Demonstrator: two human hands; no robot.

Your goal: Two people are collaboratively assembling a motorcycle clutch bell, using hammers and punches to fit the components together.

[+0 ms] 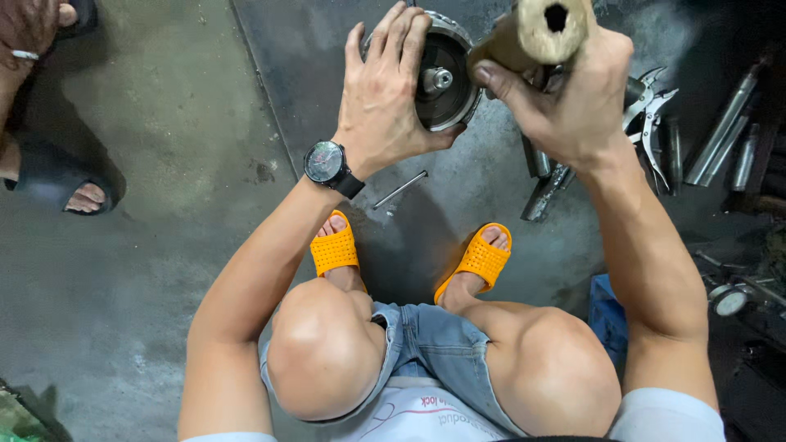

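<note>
My left hand [385,94] grips a round dark metal part [446,78] with a silver rim and a short shaft stub at its centre, held up over the floor. A black wristwatch [327,164] sits on that wrist. My right hand [573,94] is closed around a thick wooden handle [536,33] with a hole in its end, held right beside the metal part's rim. I squat above the floor in orange slippers [483,258].
On the dark floor lie a thin metal rod [401,188], pliers [651,115], several metal tubes and sockets [720,127] at right, and a small gauge [729,301]. Another person's foot in a dark sandal [61,176] and hand [29,29] are at upper left.
</note>
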